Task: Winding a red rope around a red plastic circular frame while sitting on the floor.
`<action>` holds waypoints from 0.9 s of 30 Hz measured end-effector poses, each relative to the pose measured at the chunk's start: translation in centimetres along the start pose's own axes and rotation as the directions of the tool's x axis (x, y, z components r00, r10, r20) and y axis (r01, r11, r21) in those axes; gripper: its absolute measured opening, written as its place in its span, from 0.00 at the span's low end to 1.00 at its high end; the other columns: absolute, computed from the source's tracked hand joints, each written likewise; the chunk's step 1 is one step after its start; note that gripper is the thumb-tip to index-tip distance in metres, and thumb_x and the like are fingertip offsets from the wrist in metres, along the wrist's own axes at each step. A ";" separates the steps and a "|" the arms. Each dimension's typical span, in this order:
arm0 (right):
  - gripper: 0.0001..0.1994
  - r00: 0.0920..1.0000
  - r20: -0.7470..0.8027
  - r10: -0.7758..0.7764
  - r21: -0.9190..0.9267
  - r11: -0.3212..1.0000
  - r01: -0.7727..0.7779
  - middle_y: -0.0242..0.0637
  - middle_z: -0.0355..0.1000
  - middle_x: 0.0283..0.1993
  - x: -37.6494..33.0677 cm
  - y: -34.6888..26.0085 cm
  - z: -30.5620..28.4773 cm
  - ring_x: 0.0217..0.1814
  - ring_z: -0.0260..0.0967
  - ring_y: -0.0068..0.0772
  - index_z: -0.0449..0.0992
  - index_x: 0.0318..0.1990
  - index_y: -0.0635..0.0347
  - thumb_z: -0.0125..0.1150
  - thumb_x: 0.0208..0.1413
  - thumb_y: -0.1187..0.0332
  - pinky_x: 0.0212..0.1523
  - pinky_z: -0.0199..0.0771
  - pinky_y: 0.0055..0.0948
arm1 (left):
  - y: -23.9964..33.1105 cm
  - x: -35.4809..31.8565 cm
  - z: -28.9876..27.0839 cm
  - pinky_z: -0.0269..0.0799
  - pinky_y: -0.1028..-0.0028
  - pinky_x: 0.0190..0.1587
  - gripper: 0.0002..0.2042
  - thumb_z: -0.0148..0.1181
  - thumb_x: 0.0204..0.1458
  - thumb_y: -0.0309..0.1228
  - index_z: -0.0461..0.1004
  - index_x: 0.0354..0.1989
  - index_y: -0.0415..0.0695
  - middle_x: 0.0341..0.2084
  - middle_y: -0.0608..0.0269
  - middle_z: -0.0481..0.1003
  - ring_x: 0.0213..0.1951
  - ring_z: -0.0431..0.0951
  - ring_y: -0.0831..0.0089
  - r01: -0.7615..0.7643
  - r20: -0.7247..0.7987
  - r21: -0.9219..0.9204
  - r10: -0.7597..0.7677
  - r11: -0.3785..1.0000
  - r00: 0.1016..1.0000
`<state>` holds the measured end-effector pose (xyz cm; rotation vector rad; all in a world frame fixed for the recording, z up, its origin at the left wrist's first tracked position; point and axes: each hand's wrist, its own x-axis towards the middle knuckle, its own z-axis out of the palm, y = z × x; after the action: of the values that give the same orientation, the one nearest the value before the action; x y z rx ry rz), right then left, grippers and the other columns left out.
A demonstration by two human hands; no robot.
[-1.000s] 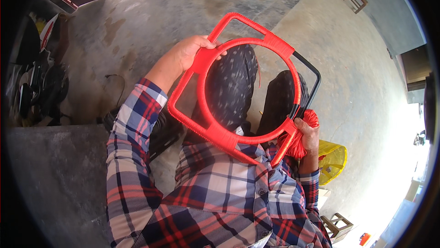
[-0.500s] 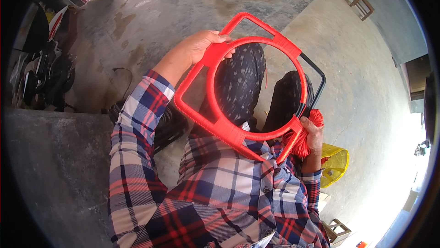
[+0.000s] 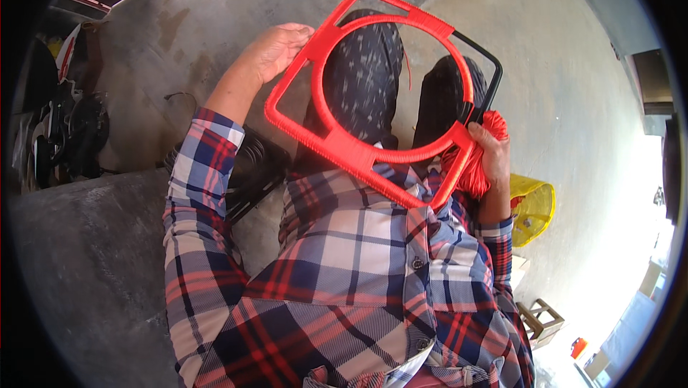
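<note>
A square frame with a round ring inside it (image 3: 349, 157) is held over my lap, tilted. Red cord wraps most of it tightly, while a stretch of bare black rod (image 3: 497, 73) shows at its right side. My right hand (image 3: 493, 155) grips the frame near its right joint, thumb on top. Against that palm sits a bundle of loose red cord (image 3: 473, 173), partly hidden behind the frame. At the frame's upper left edge is my left hand (image 3: 276, 51), its fingers extended and not wrapped round the frame. Whether its fingertips touch the edge I cannot tell.
My knees in dark speckled trousers (image 3: 362, 65) lie beneath the frame. A yellow basket (image 3: 534, 209) stands by my right arm, with a small wooden stool (image 3: 541, 320) nearer. Black clutter (image 3: 79, 123) fills the far left, and a black slatted object (image 3: 261, 166) lies beside my left arm.
My left hand has let go of the frame's left joint and drawn back to its outer edge. The frame and right hand sit higher in view, as the whole view has shifted.
</note>
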<state>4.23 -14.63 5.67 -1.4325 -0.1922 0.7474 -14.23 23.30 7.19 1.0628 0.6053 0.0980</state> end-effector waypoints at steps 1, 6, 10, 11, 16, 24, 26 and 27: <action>0.02 1.000 0.013 -0.011 0.077 0.997 0.010 0.31 0.74 0.28 0.2 0.5 -0.2 0.29 0.73 0.24 0.75 0.31 0.63 0.62 0.51 0.79 0.33 0.76 0.27 | 0.0 -0.3 0.5 0.68 0.66 0.55 0.20 0.55 0.55 0.33 0.68 0.52 0.33 0.47 0.52 0.74 0.50 0.74 0.63 0.000 -0.113 0.200 0.023 0.980 0.993; 0.05 1.000 -0.014 0.017 0.174 0.985 -0.015 0.32 0.73 0.26 0.2 0.9 -0.1 0.26 0.74 0.26 0.74 0.32 0.62 0.64 0.50 0.80 0.27 0.78 0.28 | -1.3 -1.9 2.8 0.68 0.70 0.52 0.15 0.56 0.56 0.31 0.71 0.50 0.37 0.44 0.58 0.75 0.47 0.74 0.71 -0.089 -0.200 0.612 0.264 0.785 0.944; 0.05 0.999 -0.001 0.034 0.221 0.975 -0.033 0.34 0.73 0.28 -0.1 0.7 0.2 0.26 0.75 0.29 0.73 0.34 0.62 0.62 0.51 0.80 0.28 0.79 0.29 | -1.7 -3.7 5.9 0.71 0.74 0.48 0.10 0.56 0.57 0.28 0.74 0.45 0.37 0.38 0.62 0.76 0.42 0.75 0.76 -0.221 0.016 0.731 0.307 0.646 0.951; 0.06 0.999 -0.004 0.034 0.258 0.966 -0.032 0.35 0.74 0.28 -0.4 0.4 0.4 0.27 0.75 0.30 0.73 0.35 0.63 0.62 0.51 0.80 0.28 0.80 0.30 | -1.8 -4.0 6.9 0.71 0.76 0.47 0.09 0.55 0.57 0.27 0.74 0.44 0.36 0.37 0.62 0.77 0.40 0.76 0.77 -0.257 0.118 0.709 0.249 0.657 0.961; 0.06 0.995 0.081 0.061 0.283 0.956 -0.082 0.36 0.75 0.32 0.3 0.4 0.8 0.31 0.76 0.31 0.73 0.35 0.62 0.62 0.51 0.81 0.33 0.80 0.30 | -3.5 -3.2 11.2 0.72 0.76 0.43 0.09 0.56 0.56 0.27 0.74 0.42 0.37 0.36 0.61 0.77 0.38 0.76 0.77 -0.244 0.304 0.668 0.042 0.703 0.952; 0.06 0.996 0.090 -0.017 0.141 0.990 0.004 0.33 0.76 0.35 0.2 1.0 2.3 0.37 0.75 0.25 0.76 0.37 0.64 0.62 0.51 0.81 0.39 0.76 0.27 | -6.0 1.0 17.3 0.71 0.76 0.33 0.17 0.52 0.60 0.40 0.72 0.46 0.38 0.34 0.61 0.74 0.31 0.75 0.75 -0.034 0.281 0.602 -0.172 0.798 0.944; 0.05 0.993 0.103 -0.050 0.092 0.995 0.041 0.32 0.76 0.35 -0.4 0.2 3.3 0.36 0.74 0.23 0.75 0.37 0.63 0.62 0.52 0.79 0.39 0.76 0.27 | -6.7 1.8 18.4 0.71 0.75 0.32 0.17 0.50 0.61 0.41 0.72 0.46 0.39 0.34 0.61 0.74 0.30 0.75 0.75 0.052 0.285 0.524 -0.233 0.850 0.930; 0.05 0.989 0.132 -0.072 0.056 0.996 0.065 0.30 0.75 0.34 -0.5 0.2 3.6 0.36 0.73 0.22 0.75 0.37 0.63 0.62 0.53 0.78 0.39 0.75 0.26 | -6.7 2.2 19.0 0.71 0.75 0.31 0.17 0.49 0.61 0.42 0.71 0.45 0.40 0.34 0.62 0.74 0.30 0.75 0.75 0.158 0.272 0.449 -0.303 0.879 0.913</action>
<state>1.84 -12.01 6.25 -1.3208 -0.3220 0.7876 -4.14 5.76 7.15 1.3762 0.4460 -0.4409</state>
